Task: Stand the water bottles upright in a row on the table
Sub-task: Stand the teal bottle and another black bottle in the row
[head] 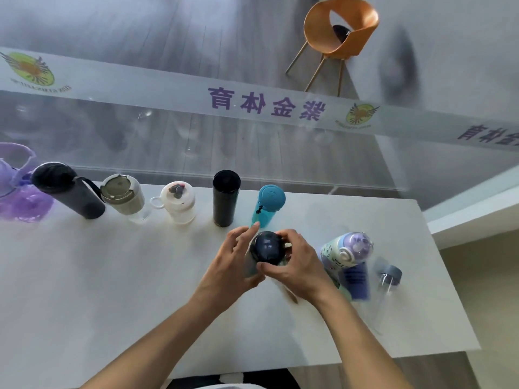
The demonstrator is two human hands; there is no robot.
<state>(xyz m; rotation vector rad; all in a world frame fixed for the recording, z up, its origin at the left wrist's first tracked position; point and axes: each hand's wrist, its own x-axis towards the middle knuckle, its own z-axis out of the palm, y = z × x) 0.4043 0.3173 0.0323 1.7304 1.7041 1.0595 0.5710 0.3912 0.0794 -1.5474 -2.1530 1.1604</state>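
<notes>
A dark-capped bottle (266,248) is gripped upright between both hands just in front of the row: the left hand (234,258) is wrapped round its body and the right hand (299,261) is curled about its cap. Six bottles are already stood along the far edge of the desk (112,276), the teal bottle (268,204) being the last. Placement of this one appears to be in hand. Next, it is likely to be set just right of the teal bottle; the patterned bottle (346,255) and clear bottle (389,279) are left for afterwards.
</notes>
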